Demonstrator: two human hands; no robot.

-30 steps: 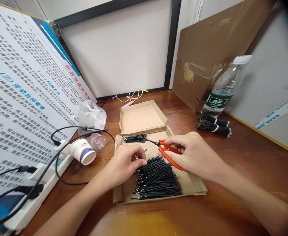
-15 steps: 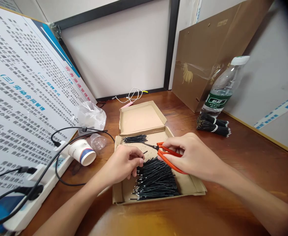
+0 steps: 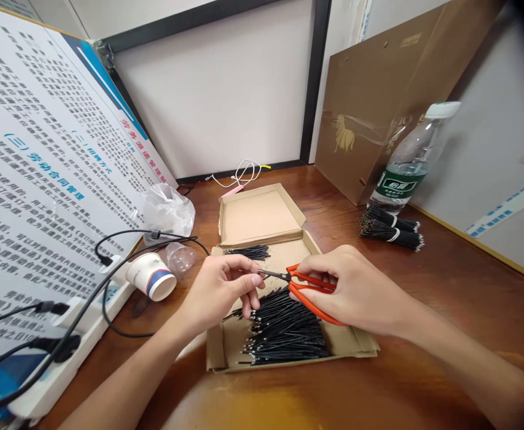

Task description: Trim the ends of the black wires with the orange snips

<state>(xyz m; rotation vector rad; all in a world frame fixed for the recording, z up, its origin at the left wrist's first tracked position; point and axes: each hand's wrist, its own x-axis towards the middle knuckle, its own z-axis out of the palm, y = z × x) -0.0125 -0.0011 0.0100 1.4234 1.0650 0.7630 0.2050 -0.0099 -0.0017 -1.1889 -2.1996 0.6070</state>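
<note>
An open cardboard box (image 3: 262,215) lies on the wooden table and holds a heap of short black wires (image 3: 284,328), with a smaller bunch of black wires (image 3: 246,252) at its back. My right hand (image 3: 355,286) grips orange-handled snips (image 3: 309,285), their metal tip pointing left. My left hand (image 3: 219,286) is closed in a pinch over the heap, its fingertips right at the snips' tip. It appears to hold a thin black wire, mostly hidden by the fingers.
A tied bundle of black wires (image 3: 390,227) lies by a water bottle (image 3: 405,161) and a brown paper bag (image 3: 378,95) at right. At left stand a paper cup (image 3: 150,278), a power strip (image 3: 60,352) with cables, a plastic bag (image 3: 166,209) and a printed board (image 3: 42,167).
My left hand lifted from the heap, pinched, up to the snips' tip. My right hand brought the snips slightly down and left to meet it.
</note>
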